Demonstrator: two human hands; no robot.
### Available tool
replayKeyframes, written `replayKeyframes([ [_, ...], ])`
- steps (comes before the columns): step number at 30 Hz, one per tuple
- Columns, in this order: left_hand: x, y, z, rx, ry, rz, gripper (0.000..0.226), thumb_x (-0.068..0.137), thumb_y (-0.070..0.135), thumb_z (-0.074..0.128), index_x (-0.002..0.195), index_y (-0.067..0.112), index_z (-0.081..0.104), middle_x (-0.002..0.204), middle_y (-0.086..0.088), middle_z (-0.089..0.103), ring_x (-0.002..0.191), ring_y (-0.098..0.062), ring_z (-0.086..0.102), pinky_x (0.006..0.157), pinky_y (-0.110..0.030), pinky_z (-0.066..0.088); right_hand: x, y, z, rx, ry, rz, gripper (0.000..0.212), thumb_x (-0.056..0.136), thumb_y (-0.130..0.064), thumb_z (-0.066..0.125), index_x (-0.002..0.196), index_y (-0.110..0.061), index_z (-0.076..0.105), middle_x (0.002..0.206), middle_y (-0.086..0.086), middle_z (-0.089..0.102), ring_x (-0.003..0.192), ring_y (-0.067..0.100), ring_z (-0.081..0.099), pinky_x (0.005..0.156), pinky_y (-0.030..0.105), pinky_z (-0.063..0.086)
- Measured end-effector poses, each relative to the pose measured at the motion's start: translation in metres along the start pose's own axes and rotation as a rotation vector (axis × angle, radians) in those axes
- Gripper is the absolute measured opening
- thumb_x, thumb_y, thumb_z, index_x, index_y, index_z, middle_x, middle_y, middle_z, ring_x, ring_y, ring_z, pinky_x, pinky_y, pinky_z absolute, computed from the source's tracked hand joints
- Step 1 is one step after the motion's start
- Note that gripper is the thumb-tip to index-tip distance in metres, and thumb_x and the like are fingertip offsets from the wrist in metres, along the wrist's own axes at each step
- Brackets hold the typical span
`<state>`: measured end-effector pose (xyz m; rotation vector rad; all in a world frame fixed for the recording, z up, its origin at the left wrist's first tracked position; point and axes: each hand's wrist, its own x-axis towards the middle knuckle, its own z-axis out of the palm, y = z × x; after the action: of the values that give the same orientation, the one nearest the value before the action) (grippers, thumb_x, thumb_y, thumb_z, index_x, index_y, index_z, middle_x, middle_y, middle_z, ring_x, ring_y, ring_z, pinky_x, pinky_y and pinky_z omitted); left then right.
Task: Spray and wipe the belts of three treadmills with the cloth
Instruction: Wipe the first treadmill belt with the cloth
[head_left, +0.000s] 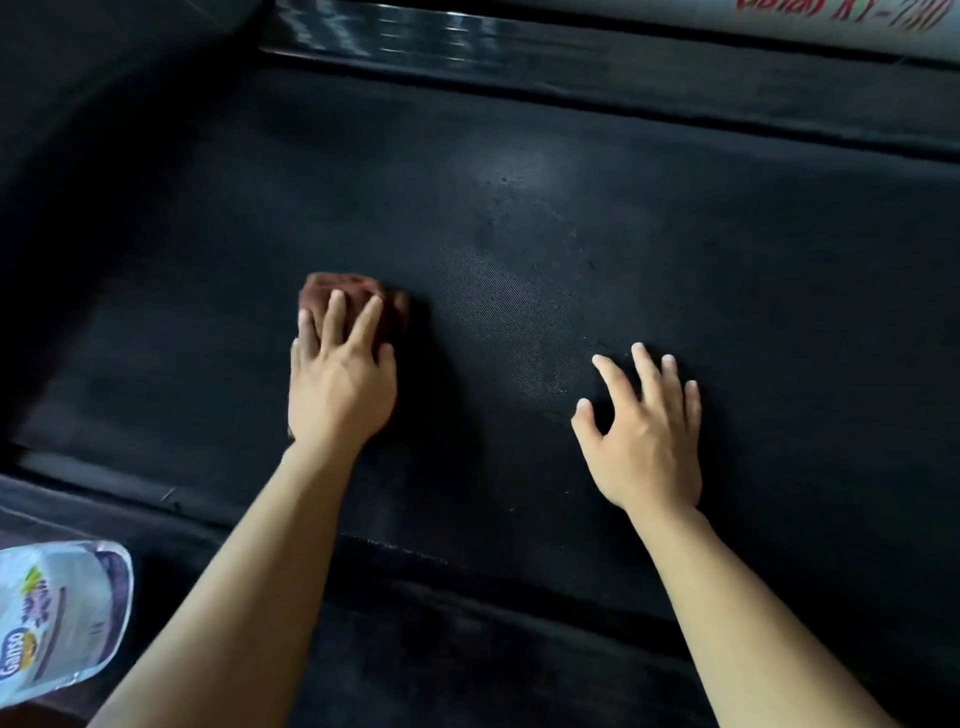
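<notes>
Brown crumpled fabric cloth (358, 296) lies on the black textured rubber treadmill belt (753, 270), left of the belt's middle, bunched under the fingers. Left hand (340, 382) lies flat on the cloth, fingers straight and together, palm down, pressing it to the belt; nothing curled round it. Cloth edge shows beyond the fingertips and at the thumb side. Right hand (644, 436) is well apart to the right, fingers spread and slightly arched, fingertips at the belt surface, holding nothing. Whether the palm touches the belt: cannot tell. Both forearms bare, reaching in from the bottom edge. Paler greyish patch (514, 176) on the belt beyond and between the hands; wet or just glare, cannot tell. Dark near side rail (467, 654) runs under the forearms. Clear plastic bottle with a printed label (57, 618) sits at the lower left, beside the left forearm, cut off by the frame. Glossy dark far rail (441, 31) along the top; white panel with blurred red lettering (857, 13) top right.
</notes>
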<state>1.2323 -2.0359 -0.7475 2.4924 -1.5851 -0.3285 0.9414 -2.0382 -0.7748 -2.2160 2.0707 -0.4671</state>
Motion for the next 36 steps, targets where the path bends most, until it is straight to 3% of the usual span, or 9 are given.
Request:
replayKeyframes([
  [3,0.034,0.030,0.005,0.011,-0.007,-0.004,0.059,0.102,0.040,0.039,0.159,0.037,0.022,0.170,-0.003,0.008,0.155,-0.038,0.001,0.125,-0.044,0.006,0.000,0.000,0.000,-0.001,-0.009,0.007,0.055,0.089,-0.048,0.044,0.141,-0.029,0.052,0.157,0.009,0.035,0.147,0.036,0.026,0.120,0.056,0.017],
  [6,0.049,0.074,0.018,0.050,-0.031,0.176,0.060,0.100,0.040,0.039,0.158,0.038,0.023,0.169,-0.005,0.012,0.155,-0.039,0.003,0.125,-0.047,0.011,0.001,0.001,0.000,0.001,-0.026,0.012,0.055,0.089,-0.048,0.045,0.141,-0.031,0.050,0.158,0.008,0.034,0.147,0.035,0.025,0.120,0.055,0.016],
  [9,0.021,0.110,0.030,0.065,-0.063,0.394,0.060,0.099,0.040,0.043,0.157,0.040,0.026,0.169,-0.004,0.015,0.155,-0.039,0.004,0.126,-0.048,0.012,0.002,0.002,0.000,0.010,-0.034,0.024,0.052,0.090,-0.046,0.050,0.140,-0.032,0.051,0.158,0.007,0.035,0.147,0.034,0.024,0.121,0.054,0.015],
  [12,-0.031,0.109,0.033,0.016,-0.102,0.494,0.058,0.100,0.041,0.043,0.156,0.043,0.026,0.169,0.002,0.014,0.156,-0.033,0.003,0.126,-0.046,0.014,0.001,0.002,0.000,0.014,-0.024,0.018,0.050,0.091,-0.042,0.055,0.140,-0.031,0.052,0.157,0.007,0.036,0.147,0.034,0.025,0.120,0.054,0.016],
  [15,-0.069,0.071,0.030,0.012,-0.105,0.493,0.058,0.100,0.043,0.043,0.156,0.046,0.026,0.169,0.005,0.016,0.156,-0.030,0.005,0.125,-0.046,0.017,0.001,0.001,0.001,0.012,-0.003,0.017,0.050,0.091,-0.042,0.053,0.139,-0.031,0.052,0.157,0.007,0.037,0.147,0.034,0.026,0.120,0.054,0.017],
  [20,-0.063,-0.010,0.014,0.032,-0.037,0.323,0.062,0.093,0.047,0.037,0.154,0.041,0.034,0.166,-0.004,0.027,0.153,-0.035,0.020,0.123,-0.053,0.023,0.001,0.001,0.001,0.006,0.011,0.004,0.050,0.091,-0.043,0.052,0.139,-0.029,0.053,0.156,0.009,0.038,0.146,0.035,0.027,0.119,0.056,0.018],
  [25,-0.015,-0.006,0.002,0.031,-0.018,0.100,0.061,0.101,0.038,0.045,0.158,0.040,0.025,0.170,-0.002,0.012,0.156,-0.033,0.001,0.127,-0.040,0.007,0.000,0.001,0.002,0.005,0.025,0.002,0.049,0.091,-0.042,0.052,0.139,-0.029,0.053,0.155,0.010,0.038,0.146,0.036,0.028,0.119,0.057,0.019],
  [33,-0.031,0.065,0.027,0.104,-0.086,0.432,0.062,0.095,0.047,0.030,0.157,0.040,0.025,0.168,-0.005,0.018,0.156,-0.036,0.008,0.125,-0.050,0.015,-0.001,0.001,0.002,0.040,0.029,0.011,0.048,0.092,-0.040,0.053,0.138,-0.029,0.054,0.155,0.009,0.039,0.146,0.036,0.028,0.120,0.055,0.017],
  [36,-0.074,0.059,0.026,0.039,-0.121,0.484,0.059,0.100,0.042,0.042,0.156,0.043,0.027,0.169,0.001,0.015,0.156,-0.033,0.005,0.126,-0.047,0.014,-0.002,0.002,0.001,0.040,0.035,0.003,0.048,0.092,-0.040,0.053,0.138,-0.028,0.055,0.155,0.010,0.039,0.146,0.036,0.028,0.119,0.055,0.018],
])
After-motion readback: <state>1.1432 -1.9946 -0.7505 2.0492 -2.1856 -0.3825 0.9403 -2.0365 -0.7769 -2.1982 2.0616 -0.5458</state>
